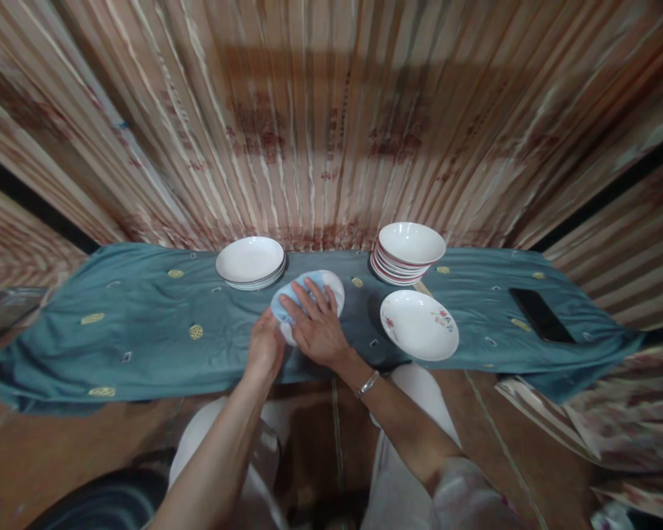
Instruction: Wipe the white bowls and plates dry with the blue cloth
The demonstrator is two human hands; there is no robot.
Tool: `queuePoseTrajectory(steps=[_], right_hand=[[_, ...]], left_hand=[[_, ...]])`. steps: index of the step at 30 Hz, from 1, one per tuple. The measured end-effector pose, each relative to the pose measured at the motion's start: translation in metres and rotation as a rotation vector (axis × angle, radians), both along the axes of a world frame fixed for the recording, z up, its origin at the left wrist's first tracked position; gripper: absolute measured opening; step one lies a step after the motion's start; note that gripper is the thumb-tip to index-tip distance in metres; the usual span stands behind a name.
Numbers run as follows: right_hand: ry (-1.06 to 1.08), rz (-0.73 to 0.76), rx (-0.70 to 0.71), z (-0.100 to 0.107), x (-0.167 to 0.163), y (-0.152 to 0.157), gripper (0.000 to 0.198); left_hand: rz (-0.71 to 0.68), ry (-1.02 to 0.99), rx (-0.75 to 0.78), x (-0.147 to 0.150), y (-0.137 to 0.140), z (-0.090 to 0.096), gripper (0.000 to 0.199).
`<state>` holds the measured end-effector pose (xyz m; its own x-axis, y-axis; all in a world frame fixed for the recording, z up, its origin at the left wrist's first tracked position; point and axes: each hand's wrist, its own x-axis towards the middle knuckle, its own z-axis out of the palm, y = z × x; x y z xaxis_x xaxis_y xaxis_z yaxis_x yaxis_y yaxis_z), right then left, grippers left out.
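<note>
A small white dish (335,283), mostly covered, is held in front of me just above or against the table's front part; I cannot tell whether it touches. My left hand (266,344) is closed around its near-left edge. Over the dish lies a light blue cloth (283,305). My right hand (317,324) presses flat on this cloth, fingers stretched and spread. A bracelet circles the right wrist. To the right of my hands sits a white plate with small flowers (417,327).
Dark-rimmed white plates (251,259) are stacked at the back left. Several red-rimmed bowls (412,243) stand stacked at the back right. A black phone (538,315) lies far right on the green tablecloth (160,361). A striped curtain (309,147) hangs behind the table.
</note>
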<state>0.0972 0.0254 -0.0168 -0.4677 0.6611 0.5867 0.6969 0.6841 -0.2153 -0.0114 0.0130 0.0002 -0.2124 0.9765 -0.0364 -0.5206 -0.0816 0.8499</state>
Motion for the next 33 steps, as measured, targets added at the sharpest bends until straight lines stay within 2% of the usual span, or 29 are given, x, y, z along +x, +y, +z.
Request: queuePoseTrajectory(steps=[4, 9, 14, 23, 26, 29, 33], right_hand=[[0.035, -0.026, 0.032, 0.002, 0.007, 0.007, 0.048], [0.196, -0.106, -0.041, 0.001, 0.015, 0.014, 0.049], [0.515, -0.178, -0.197, -0.012, 0.021, 0.028, 0.048], [1.027, -0.202, -0.514, -0.048, 0.029, 0.039, 0.052], [1.070, -0.238, -0.572, -0.057, 0.029, 0.038, 0.055], [1.070, -0.270, -0.590, -0.056, 0.028, 0.039, 0.054], [0.955, -0.244, -0.440, -0.042, 0.025, 0.038, 0.054]], left_hand=[[0.011, 0.000, -0.010, 0.000, 0.001, 0.001, 0.032], [0.009, -0.002, -0.085, -0.001, -0.001, 0.000, 0.032], [0.067, 0.002, -0.104, -0.002, -0.003, 0.000, 0.037], [0.058, 0.001, -0.123, -0.006, -0.004, -0.003, 0.038], [0.066, -0.005, -0.131, -0.007, -0.003, -0.004, 0.040], [0.049, -0.006, -0.124, -0.005, -0.002, -0.003, 0.040], [0.050, 0.002, -0.090, -0.001, -0.002, -0.004, 0.039]])
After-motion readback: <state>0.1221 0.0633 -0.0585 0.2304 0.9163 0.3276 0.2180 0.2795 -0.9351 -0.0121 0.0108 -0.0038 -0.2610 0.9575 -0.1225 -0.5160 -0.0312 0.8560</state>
